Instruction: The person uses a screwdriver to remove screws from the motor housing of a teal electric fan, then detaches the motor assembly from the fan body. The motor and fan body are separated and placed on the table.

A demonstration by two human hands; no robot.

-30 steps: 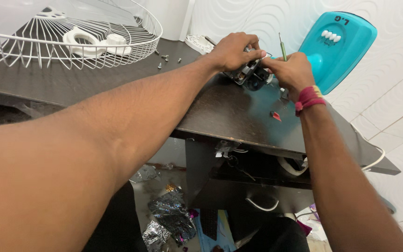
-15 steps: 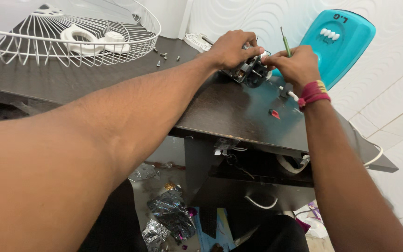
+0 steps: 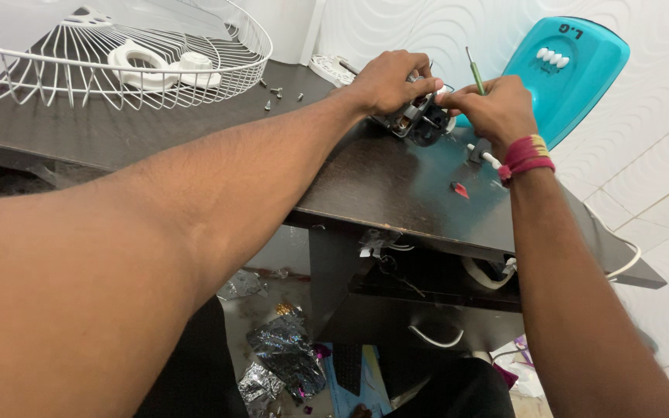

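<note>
My left hand (image 3: 387,80) grips a small fan motor (image 3: 420,120) of metal and black parts that rests on the dark table (image 3: 334,178). My right hand (image 3: 489,108) is closed around a green-handled screwdriver (image 3: 475,76), its handle sticking up above my fingers and its tip hidden down at the motor. A red thread band sits on my right wrist. Both hands meet over the motor at the far side of the table.
A white wire fan guard (image 3: 110,58) lies at the table's back left, with several loose screws (image 3: 276,94) beside it. A turquoise fan base (image 3: 571,73) leans against the white wall at right. Foil scraps (image 3: 284,356) and cables litter the floor below.
Both hands stay on the motor; my right hand with the screwdriver has shifted slightly, and the view has drifted a little.
</note>
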